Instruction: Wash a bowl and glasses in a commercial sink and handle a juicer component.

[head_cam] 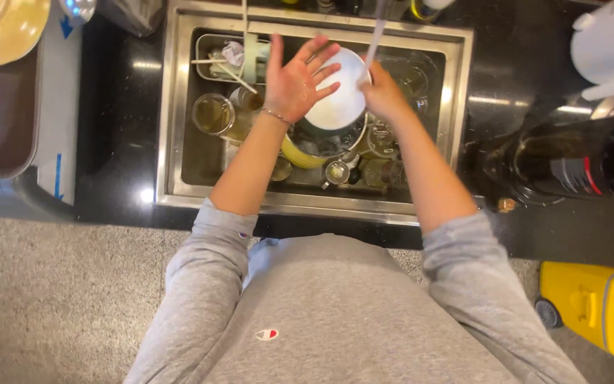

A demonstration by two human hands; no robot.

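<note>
Rinsing white plate (335, 91) over sink (456, 107) | right hand (380, 91) clamped on rim, left hand (294, 78) splayed flat on face | next: steady turning under stream.

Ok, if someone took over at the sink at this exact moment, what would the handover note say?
Left hand: open, fingers spread, palm against the white plate.
Right hand: grips the plate's right edge and holds it tilted over the sink.
Water stream runs from above onto the plate's right rim.
Below the plate: a yellow bowl, several glasses and other small items, all in the basin.
Done: plate is under the water.
Left: everything in the basin looks unwashed, as far as I can tell.
</note>
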